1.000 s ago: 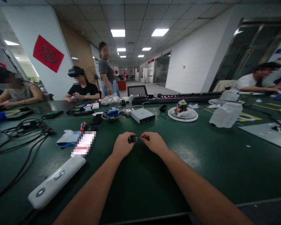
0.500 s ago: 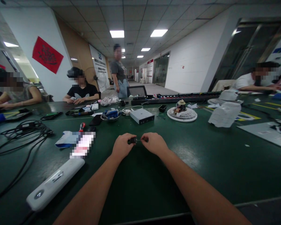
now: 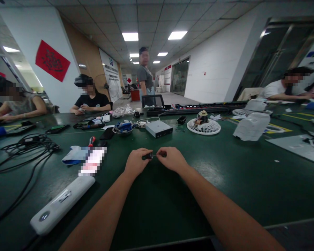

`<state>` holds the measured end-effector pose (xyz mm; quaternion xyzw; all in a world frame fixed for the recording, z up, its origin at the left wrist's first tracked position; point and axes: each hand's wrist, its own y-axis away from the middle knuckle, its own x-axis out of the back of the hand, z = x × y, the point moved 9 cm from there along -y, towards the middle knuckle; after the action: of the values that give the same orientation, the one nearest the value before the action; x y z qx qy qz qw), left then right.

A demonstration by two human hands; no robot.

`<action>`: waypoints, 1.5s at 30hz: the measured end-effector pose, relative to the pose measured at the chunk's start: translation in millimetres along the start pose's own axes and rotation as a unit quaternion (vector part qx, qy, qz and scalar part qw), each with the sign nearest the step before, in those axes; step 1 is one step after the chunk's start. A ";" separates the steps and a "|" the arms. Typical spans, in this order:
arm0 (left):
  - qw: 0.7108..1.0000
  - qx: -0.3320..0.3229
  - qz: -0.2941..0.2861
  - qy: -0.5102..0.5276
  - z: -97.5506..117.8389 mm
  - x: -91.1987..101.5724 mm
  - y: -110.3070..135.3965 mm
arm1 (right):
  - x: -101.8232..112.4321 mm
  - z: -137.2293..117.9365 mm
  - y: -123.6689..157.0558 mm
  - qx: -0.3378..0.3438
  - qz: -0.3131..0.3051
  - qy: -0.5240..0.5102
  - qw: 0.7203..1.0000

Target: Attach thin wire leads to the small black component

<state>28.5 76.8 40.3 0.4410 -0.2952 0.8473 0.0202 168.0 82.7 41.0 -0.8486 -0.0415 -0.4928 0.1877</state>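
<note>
My left hand (image 3: 136, 163) is closed on a small black cylinder (image 3: 148, 156) with a shiny end facing right. Opposite it, my right hand (image 3: 173, 160) pinches a small dark piece (image 3: 162, 153). A thin metal shaft bridges the narrow gap between the two, pointing toward the cylinder's end. Exactly what either object is, I cannot make out, since fingers cover much of both. The two hands are close together, low over the green table (image 3: 157, 205). Beyond them lies a grey disc drive (image 3: 159, 129).
Left lie a white device (image 3: 62, 205), a glowing phone (image 3: 92, 161), a glove (image 3: 74, 155), a red-handled tool (image 3: 92, 141) and a coiled black cable (image 3: 28, 146). Farther off are a bowl of blue parts (image 3: 123, 128) and a white fan grille (image 3: 203, 127). Several people are around.
A standing person in the background has moved to the right, behind the chair. My hands have barely moved and keep the same grip.
</note>
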 end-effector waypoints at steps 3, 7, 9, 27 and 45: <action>1.000 -0.003 -0.002 -0.002 0.4 -0.6 0.6 | 1.8 5.1 0.1 -0.031 0.014 0.034 0.999; 1.000 -0.012 -0.003 -0.006 2.9 -0.9 0.5 | -1.7 -3.8 0.7 0.012 -0.007 0.029 0.999; 1.000 -0.015 0.000 -0.008 3.8 -0.7 0.1 | -0.5 -5.4 1.0 0.014 -0.003 0.025 1.000; 0.997 -0.045 -0.012 -0.061 10.6 -5.3 0.4 | -8.6 3.0 0.3 -0.011 -0.034 0.031 0.999; 0.993 0.062 -0.011 -0.096 -8.0 -0.2 -0.5 | -19.4 6.3 0.7 -0.058 -0.072 0.020 0.996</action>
<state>22.9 81.4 36.9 0.5236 -0.2376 0.8177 -0.0268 163.4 86.5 21.5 -0.8429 -0.0698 -0.5235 0.1031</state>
